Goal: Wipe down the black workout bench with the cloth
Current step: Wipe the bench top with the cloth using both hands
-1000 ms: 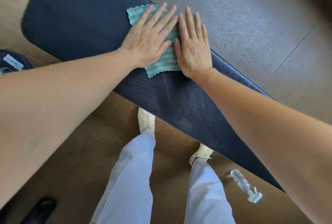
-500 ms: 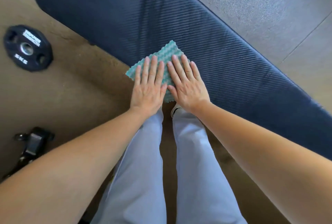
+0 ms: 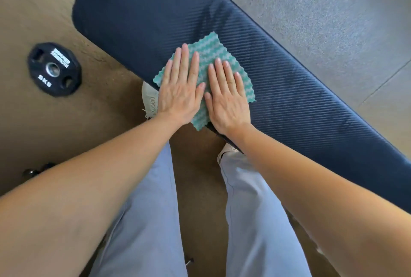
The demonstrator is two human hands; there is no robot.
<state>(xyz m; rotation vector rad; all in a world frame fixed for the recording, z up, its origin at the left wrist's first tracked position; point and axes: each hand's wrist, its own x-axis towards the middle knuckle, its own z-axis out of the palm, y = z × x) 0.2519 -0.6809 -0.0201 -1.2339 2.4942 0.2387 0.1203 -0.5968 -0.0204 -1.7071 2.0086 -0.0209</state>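
Two bare hands press flat, side by side, on a teal-and-white wavy-striped cloth spread at the near edge of a long black ribbed padded workout bench. Both the left hand and the right hand lie palm down with fingers straight. They grasp nothing and only pin the cloth to the pad. The cloth's near corner hangs past the bench edge, above the tan floor.

The chief risk appears to be the cloth sliding off that edge if the hands push further towards the body, since no finger curls round it. The ribbed surface may also drag the fabric so it bunches under the palms and leaves strips unwiped. Much of the bench, towards both ends, lies well apart from the cloth.

A round black weight plate marked 5KG lies on the floor, left of the person's white shoe. It could trip a sideways step.
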